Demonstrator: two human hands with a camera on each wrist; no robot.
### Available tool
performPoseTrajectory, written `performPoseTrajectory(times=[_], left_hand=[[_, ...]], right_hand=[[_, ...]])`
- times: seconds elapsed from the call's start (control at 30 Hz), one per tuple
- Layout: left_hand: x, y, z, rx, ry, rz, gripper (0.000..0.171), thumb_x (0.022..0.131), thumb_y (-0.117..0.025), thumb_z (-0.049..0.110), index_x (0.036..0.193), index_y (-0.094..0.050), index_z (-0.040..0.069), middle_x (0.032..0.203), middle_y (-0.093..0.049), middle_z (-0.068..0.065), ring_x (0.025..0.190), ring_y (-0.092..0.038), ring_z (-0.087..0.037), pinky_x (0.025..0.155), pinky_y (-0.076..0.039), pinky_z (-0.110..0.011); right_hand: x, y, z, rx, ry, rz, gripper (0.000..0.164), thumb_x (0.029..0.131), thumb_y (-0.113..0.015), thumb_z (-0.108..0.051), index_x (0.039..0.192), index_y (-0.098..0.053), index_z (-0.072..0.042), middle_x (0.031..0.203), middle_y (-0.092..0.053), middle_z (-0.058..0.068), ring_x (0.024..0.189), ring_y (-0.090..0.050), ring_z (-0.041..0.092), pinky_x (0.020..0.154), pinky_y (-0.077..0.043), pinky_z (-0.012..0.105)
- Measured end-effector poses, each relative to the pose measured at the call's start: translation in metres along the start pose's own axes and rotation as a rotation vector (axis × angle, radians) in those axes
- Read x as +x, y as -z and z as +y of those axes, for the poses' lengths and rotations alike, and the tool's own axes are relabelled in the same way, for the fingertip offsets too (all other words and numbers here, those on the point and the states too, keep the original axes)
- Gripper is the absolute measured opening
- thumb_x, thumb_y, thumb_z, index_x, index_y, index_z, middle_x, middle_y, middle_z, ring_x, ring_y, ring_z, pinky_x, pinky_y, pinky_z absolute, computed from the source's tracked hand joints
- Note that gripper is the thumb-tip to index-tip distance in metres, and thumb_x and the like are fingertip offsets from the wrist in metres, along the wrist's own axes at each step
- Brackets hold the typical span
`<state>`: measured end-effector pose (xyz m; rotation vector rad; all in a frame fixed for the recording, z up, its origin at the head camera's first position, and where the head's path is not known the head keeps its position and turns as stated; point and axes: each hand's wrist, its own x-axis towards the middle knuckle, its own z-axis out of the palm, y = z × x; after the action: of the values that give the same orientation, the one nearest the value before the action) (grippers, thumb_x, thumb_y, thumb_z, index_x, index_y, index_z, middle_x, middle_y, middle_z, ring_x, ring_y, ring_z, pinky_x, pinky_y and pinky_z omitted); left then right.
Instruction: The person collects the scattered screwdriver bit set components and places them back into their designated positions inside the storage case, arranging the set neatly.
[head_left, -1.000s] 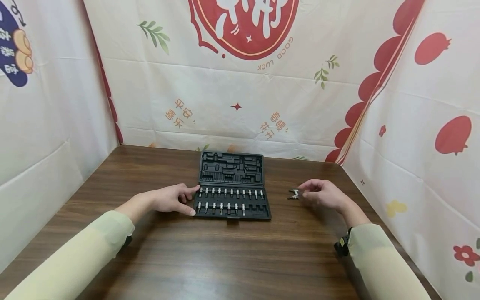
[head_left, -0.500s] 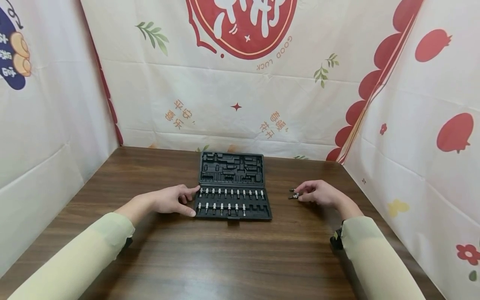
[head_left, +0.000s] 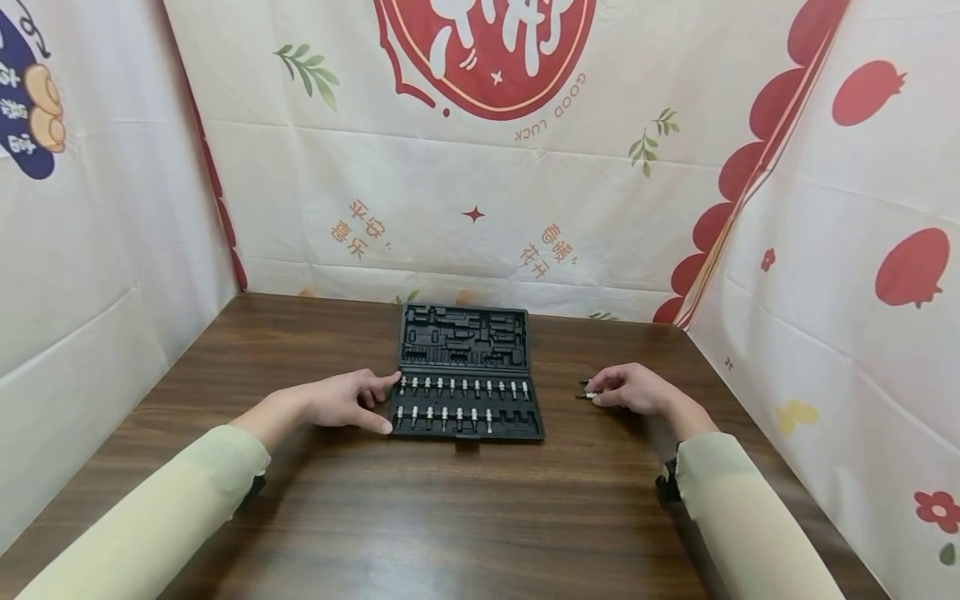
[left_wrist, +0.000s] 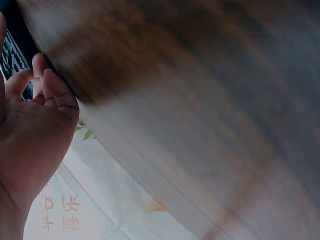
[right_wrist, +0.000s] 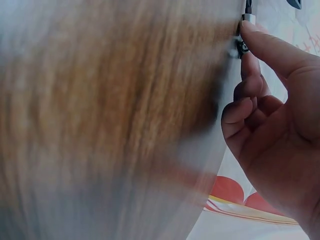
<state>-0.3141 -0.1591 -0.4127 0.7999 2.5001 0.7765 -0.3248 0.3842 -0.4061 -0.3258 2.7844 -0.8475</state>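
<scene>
Though small, metal bit (right_wrist: 249,17) against right hand (head_left: 634,389).

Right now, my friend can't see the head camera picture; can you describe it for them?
A person's right hand pinches a small loose bit on a brown table, right of an open black case holding two rows of metal bits. Their left hand touches the case's left edge; patterned cloth hangs behind.
</scene>
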Motion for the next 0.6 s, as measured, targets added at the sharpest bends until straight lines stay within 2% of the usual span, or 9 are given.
performPoseTrajectory(times=[0.3, 0.43, 0.6], left_hand=[[0.002, -0.001, -0.002, -0.002, 0.004, 0.002, 0.102, 0.098, -0.083, 0.049, 0.175, -0.027, 0.013, 0.139, -0.059, -0.01, 0.127, -0.059, -0.025, 0.112, -0.046, -0.051], [0.003, -0.001, -0.002, -0.005, 0.003, 0.001, 0.102, 0.098, -0.083, 0.049, 0.175, -0.028, 0.013, 0.139, -0.059, -0.01, 0.127, -0.059, -0.025, 0.112, -0.046, -0.05], [0.002, 0.0, -0.001, -0.001, 0.007, 0.003, 0.102, 0.098, -0.084, 0.049, 0.175, -0.028, 0.013, 0.139, -0.06, -0.011, 0.127, -0.06, -0.025, 0.113, -0.046, -0.051]], right_hand=[[-0.001, -0.001, 0.001, -0.022, -0.005, 0.039, 0.016, 0.101, -0.081, -0.025, 0.113, -0.083, -0.015, 0.098, -0.073, 0.001, 0.089, -0.056, 0.02, 0.081, -0.046, 0.036], [-0.005, 0.002, 0.0, 0.036, 0.0, 0.056, 0.019, 0.103, -0.079, -0.027, 0.117, -0.082, -0.015, 0.099, -0.073, 0.005, 0.09, -0.059, 0.022, 0.081, -0.05, 0.036], [-0.01, 0.005, -0.004, 0.168, -0.021, 0.065, 0.025, 0.105, -0.077, -0.027, 0.123, -0.078, -0.01, 0.103, -0.073, 0.013, 0.09, -0.064, 0.026, 0.078, -0.056, 0.038]])
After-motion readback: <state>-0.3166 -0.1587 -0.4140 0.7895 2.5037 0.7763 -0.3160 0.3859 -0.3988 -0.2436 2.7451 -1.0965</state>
